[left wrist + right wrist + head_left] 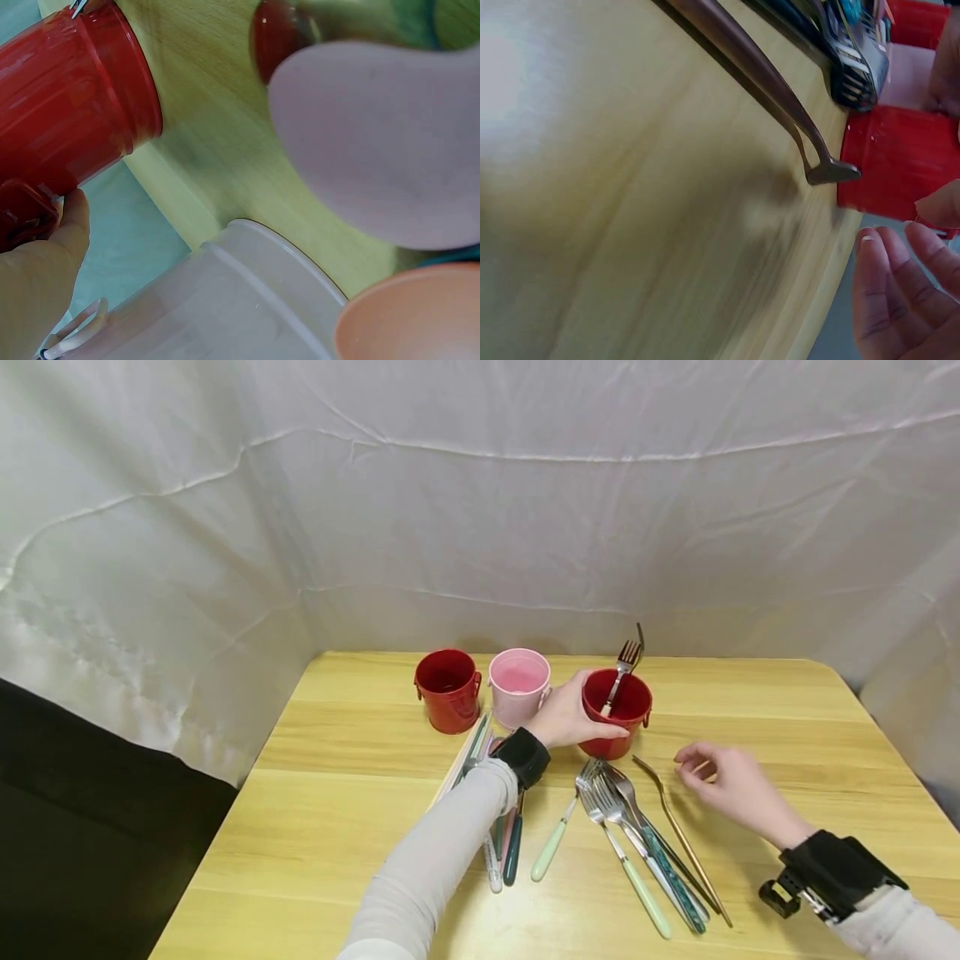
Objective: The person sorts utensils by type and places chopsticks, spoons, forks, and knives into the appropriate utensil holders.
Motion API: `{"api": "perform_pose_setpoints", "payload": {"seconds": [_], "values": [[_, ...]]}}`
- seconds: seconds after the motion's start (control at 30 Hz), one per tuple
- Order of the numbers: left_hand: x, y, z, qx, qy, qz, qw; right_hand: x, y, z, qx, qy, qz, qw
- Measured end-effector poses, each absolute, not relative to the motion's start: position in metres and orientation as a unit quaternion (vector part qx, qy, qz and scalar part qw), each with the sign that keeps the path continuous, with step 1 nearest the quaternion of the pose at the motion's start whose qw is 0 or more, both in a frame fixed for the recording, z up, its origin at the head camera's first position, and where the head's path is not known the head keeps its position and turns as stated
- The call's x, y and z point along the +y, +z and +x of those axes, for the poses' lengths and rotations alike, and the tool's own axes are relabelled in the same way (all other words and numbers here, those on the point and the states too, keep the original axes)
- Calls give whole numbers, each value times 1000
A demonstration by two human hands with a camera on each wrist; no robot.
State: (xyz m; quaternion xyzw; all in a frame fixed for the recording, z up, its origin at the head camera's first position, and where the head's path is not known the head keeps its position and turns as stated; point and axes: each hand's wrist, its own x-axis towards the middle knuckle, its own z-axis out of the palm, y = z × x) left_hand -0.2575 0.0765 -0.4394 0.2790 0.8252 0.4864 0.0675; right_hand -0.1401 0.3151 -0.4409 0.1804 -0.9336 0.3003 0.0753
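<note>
My left hand (566, 717) holds the right-hand red bucket (609, 748), its thumb across the front wall. Two forks (621, 670) lean in that bucket, tines up. From the left wrist view, my fingers (73, 225) are at the side of the red bucket (82, 90). My right hand (733, 792) hovers right of the bucket with loosely bent fingers and nothing in them. Nearest to it lies a thin gold-coloured utensil (688, 842). Several forks (626, 818) with mint, silver and teal handles lie in a pile in front of the bucket.
A pink bucket (517, 706) and another red bucket (453, 710) stand left of the held one. Beneath my left forearm lie chopsticks (459, 763) and several handles (513, 852), partly hidden. Pale cloth hangs behind the wooden table (300, 827).
</note>
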Motion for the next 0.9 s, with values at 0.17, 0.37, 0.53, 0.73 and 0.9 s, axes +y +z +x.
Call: {"api": "perform_pose_setpoints", "payload": {"seconds": [0.17, 0.37, 0.53, 0.73, 0.9], "values": [[76, -439, -258, 826, 486, 278, 68, 316, -443, -135, -943, 268, 184, 75], [77, -438, -258, 827, 484, 276, 71, 316, -445, -128, -959, 219, 171, 53], [76, -438, -259, 826, 488, 274, 73, 312, -446, -122, -966, 205, 155, -10], [77, -436, -258, 824, 487, 278, 75, 304, -448, -112, -972, 180, 106, -109], [77, -437, -258, 825, 486, 278, 77, 298, -448, -109, -975, 159, 82, -134]]}}
